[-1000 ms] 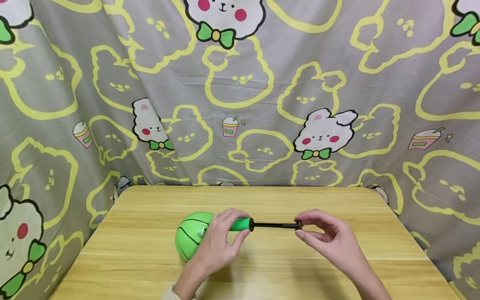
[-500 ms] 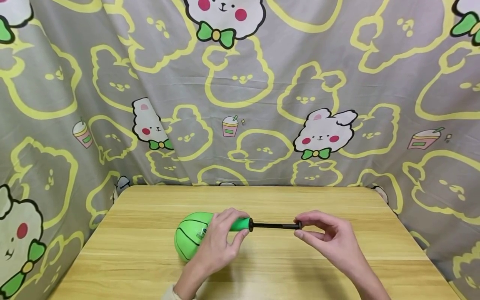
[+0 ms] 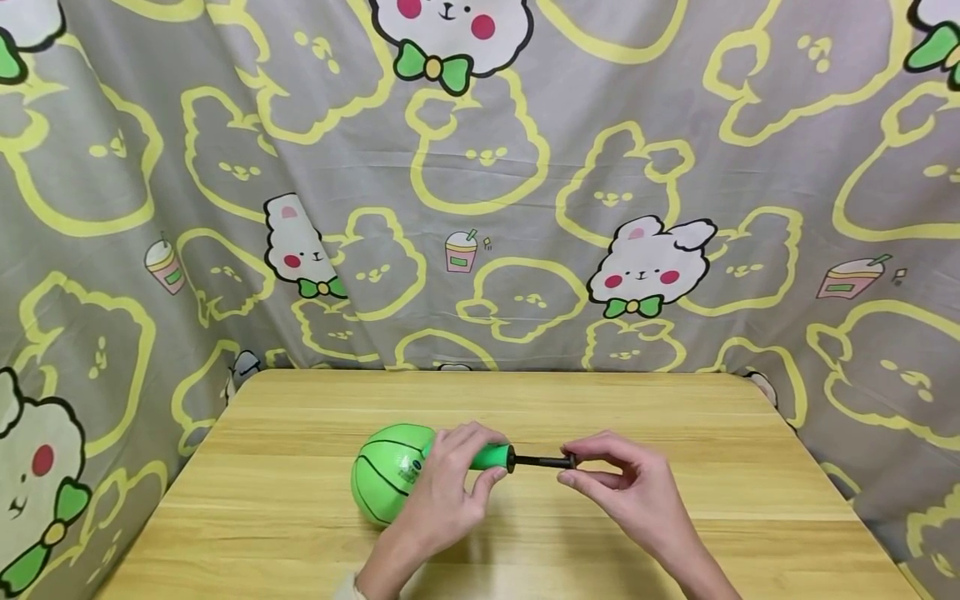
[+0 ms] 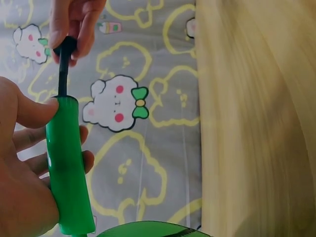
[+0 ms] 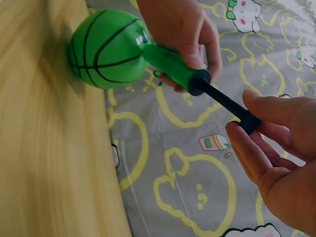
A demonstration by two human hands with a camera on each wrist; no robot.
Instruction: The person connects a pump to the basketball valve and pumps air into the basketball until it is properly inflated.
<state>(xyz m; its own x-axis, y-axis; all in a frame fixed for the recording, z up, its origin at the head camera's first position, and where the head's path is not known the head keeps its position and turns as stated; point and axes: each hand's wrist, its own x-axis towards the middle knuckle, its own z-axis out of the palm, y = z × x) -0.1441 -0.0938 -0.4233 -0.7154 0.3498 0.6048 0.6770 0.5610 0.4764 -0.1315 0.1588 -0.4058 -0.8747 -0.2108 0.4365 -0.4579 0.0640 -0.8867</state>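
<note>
A green ball [image 3: 378, 479] with black seam lines sits on the table at the left of the hands. Against its right side points a hand pump with a green barrel [image 4: 69, 163] and a black plunger rod [image 5: 224, 100]. My left hand [image 3: 450, 487] wraps its fingers and thumb round the barrel, hiding part of the ball in the head view. At the other end, my right hand [image 3: 633, 492] pinches the pump's black end knob [image 5: 249, 123] between thumb and fingers. A short length of rod shows between barrel and knob.
The wooden table [image 3: 300, 408] spreads beneath the hands. Behind it and at both sides hangs a grey curtain [image 3: 517, 233] with yellow outlines and white cartoon animals, close to the table's back edge.
My right hand has moved left with the knob, so less rod shows outside the barrel. My left hand and the pump's barrel have shifted slightly right and down.
</note>
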